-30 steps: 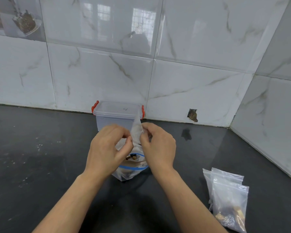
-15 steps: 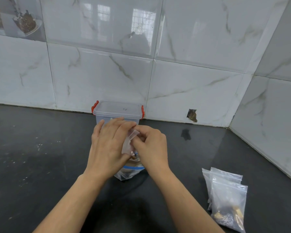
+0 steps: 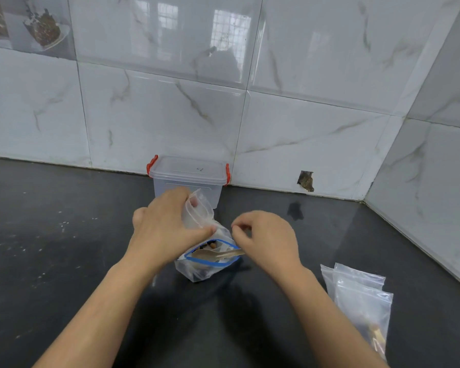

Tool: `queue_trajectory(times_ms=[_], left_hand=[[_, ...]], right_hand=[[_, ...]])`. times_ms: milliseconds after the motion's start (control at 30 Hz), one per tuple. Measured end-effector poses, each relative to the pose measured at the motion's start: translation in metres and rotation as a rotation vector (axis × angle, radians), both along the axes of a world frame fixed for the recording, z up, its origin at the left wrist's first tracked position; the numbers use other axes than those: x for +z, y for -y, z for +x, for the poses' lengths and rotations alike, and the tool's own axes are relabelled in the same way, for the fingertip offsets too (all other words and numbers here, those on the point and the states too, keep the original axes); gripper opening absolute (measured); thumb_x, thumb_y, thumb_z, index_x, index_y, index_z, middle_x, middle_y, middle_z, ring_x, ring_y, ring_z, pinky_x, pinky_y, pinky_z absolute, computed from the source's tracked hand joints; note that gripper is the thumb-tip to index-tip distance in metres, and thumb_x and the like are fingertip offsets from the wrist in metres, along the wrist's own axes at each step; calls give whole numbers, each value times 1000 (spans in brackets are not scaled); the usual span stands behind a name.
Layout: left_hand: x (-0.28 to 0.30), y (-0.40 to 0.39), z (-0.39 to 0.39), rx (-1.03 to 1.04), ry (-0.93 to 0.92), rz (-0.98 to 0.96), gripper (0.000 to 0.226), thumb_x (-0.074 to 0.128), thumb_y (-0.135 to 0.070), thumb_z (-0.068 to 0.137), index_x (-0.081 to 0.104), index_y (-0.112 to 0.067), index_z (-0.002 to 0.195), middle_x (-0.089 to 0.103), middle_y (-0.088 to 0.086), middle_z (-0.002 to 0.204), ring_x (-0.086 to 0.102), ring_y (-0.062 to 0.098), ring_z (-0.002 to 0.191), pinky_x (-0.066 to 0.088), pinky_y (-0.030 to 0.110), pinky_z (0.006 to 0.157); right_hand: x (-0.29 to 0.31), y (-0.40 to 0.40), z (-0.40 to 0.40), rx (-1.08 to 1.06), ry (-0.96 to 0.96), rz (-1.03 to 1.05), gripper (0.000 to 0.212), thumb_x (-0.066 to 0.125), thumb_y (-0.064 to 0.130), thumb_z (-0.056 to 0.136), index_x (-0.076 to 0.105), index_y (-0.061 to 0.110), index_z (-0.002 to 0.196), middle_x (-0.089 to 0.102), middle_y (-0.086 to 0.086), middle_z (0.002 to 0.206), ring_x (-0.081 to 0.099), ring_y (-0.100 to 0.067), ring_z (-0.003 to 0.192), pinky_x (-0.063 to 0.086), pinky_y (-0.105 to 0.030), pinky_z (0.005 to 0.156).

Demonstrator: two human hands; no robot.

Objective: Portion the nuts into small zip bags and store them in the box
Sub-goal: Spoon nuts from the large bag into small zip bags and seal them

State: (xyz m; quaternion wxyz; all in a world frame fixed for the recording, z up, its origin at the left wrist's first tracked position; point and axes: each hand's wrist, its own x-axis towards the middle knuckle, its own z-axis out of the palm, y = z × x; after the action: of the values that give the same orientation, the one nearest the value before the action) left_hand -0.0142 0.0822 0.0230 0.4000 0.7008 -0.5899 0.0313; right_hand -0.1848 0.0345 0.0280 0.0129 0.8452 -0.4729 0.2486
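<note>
— Where are the nuts right now?

— In the large zip bag [image 3: 206, 264] with the blue seal, standing open on the dark table [image 3: 64, 261] between the two hands. A spoon [image 3: 218, 254] lies across its mouth, and brown and dark pieces show just under the rim.

— And the small bag?

— The left hand [image 3: 165, 235] holds a small clear zip bag [image 3: 198, 211] just above the big one. Its grip is clamped on the plastic, thumb at the lower edge, with one fingertip showing through the bag's upper part.

— The right hand?

— The right hand [image 3: 266, 237] hovers just beside the big bag, fingers curled in with thumb and forefinger close together. It may be pinching something tiny, but I cannot tell from this angle.

— The box?

— The clear box [image 3: 187, 179] with red clips sits shut behind the hands, against the marbled tile wall [image 3: 303, 102].

— Anything else on the table?

— Two small zip bags [image 3: 361, 304] lie overlapping at the near right, well apart from the hands. The nearer one has something brownish at its bottom.
</note>
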Motion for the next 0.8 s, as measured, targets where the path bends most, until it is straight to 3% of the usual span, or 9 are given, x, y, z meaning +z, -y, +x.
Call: queue_trajectory(times_ms=[100,167,233,300,400,600,667,733,800], left_hand=[[-7,4,5,7,95,285,62,65,-74,53,42,-34,95,47,-15,96,50,12,88,37,36,79],[-10,5,9,-83,-34,470,74,67,-70,46,41,-31,103,50,-11,102,54,14,92,47,40,83],[-13,4,10,-160,-246,539,71,76,-50,58,38,-24,112,54,-3,106,58,17,92,51,41,84],[-16,4,12,-130,-347,523,59,73,-33,72,34,-20,115,56,2,101,58,19,91,51,38,83],[-19,6,14,-78,-392,482,50,67,-25,80,30,-19,113,53,0,92,57,21,87,49,37,80],[-24,11,12,-25,-499,393,59,68,-19,79,31,-19,124,50,1,106,55,22,92,46,35,77],[-26,12,14,-19,-578,375,59,72,-24,72,41,-17,122,57,1,106,59,22,92,50,39,81],[-29,12,17,-30,-605,361,51,74,-34,58,58,-16,103,68,2,96,65,22,87,54,46,82],[-35,14,21,-5,-631,341,45,70,-38,50,63,-17,90,71,5,88,68,26,82,55,49,81]], right_hand=[[-9,0,2,29,-230,2,28,46,38,88,72,28,94,64,6,94,59,-17,82,43,-30,66],[-17,2,6,56,-274,33,29,44,39,92,69,27,100,58,3,101,57,-21,85,42,-30,65],[-25,4,11,65,-313,65,31,40,36,96,66,22,105,52,-2,106,57,-26,84,41,-30,64],[-31,7,14,58,-373,65,29,40,33,98,62,20,112,49,-5,109,56,-29,88,39,-32,66],[-32,7,15,22,-465,20,28,43,32,99,59,25,120,49,-6,112,47,-27,101,33,-36,72],[-27,5,18,-4,-511,52,25,49,30,96,56,19,118,47,-7,113,48,-27,101,39,-40,79],[-27,3,18,27,-487,14,23,49,28,96,55,16,115,47,-7,113,50,-26,99,37,-36,73],[-25,0,19,52,-447,-64,17,49,24,95,55,16,110,50,-5,108,52,-25,88,30,-28,58],[-21,-2,20,66,-424,-99,13,50,20,95,54,16,106,53,-4,99,47,-24,72,18,-27,47]])
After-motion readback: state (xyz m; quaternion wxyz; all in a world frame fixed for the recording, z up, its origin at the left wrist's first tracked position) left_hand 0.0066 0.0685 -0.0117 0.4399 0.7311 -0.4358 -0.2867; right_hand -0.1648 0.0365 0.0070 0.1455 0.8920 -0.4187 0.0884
